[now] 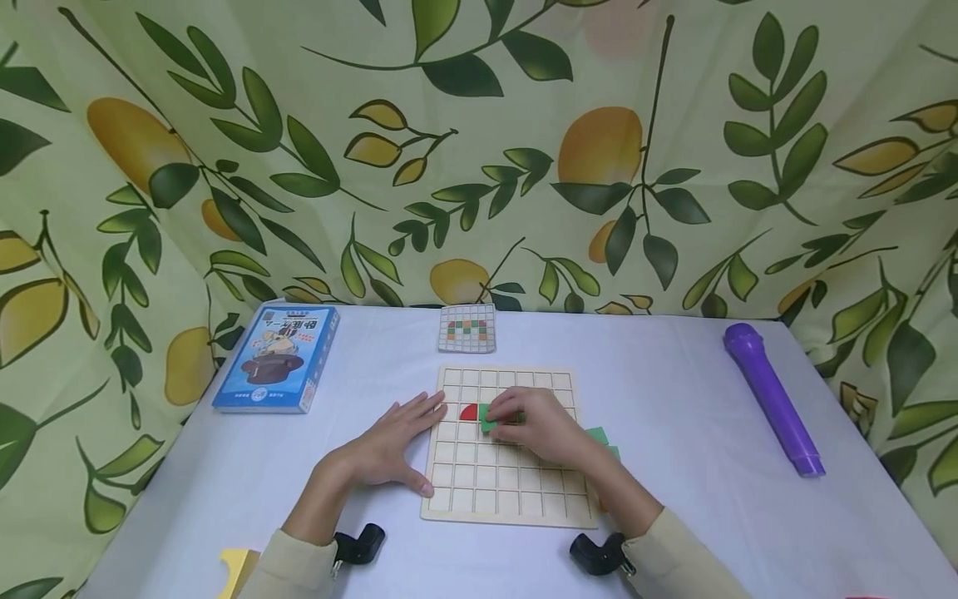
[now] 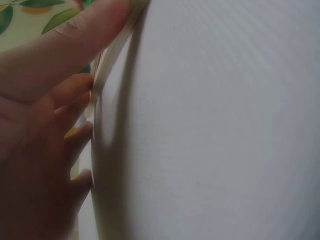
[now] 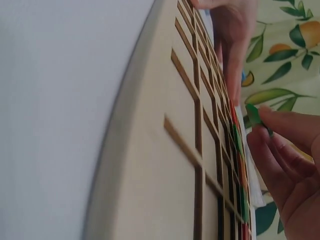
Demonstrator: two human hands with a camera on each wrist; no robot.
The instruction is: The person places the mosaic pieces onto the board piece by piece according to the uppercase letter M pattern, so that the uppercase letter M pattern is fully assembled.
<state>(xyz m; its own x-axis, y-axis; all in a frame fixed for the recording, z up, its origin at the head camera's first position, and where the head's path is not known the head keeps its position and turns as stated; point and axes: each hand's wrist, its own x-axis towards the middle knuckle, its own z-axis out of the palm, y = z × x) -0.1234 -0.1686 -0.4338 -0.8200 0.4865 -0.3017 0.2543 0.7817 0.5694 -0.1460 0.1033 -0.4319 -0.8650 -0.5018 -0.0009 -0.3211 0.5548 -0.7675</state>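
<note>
A wooden grid board (image 1: 464,503) lies on the white table. My left hand (image 1: 389,445) rests at its left edge with fingers spread, the thumb touching the lower left side. In the left wrist view the left thumb (image 2: 65,47) lies along the board's edge. Over the upper middle of the board, my right hand (image 1: 546,426) pinches a small green tile (image 3: 254,115) between thumb and finger, just off the board. A red rounded tile (image 1: 469,412) sits in a cell. The right wrist view shows a row of red, green and orange tiles (image 3: 237,139) set in the grid.
Behind the board lies a small pattern card (image 1: 466,329). A blue box (image 1: 273,358) is at the back left, a purple microphone (image 1: 774,399) at the right. Green tiles (image 1: 597,434) lie beside the board, partly under the right forearm. A yellow piece (image 1: 239,572) is near the left sleeve.
</note>
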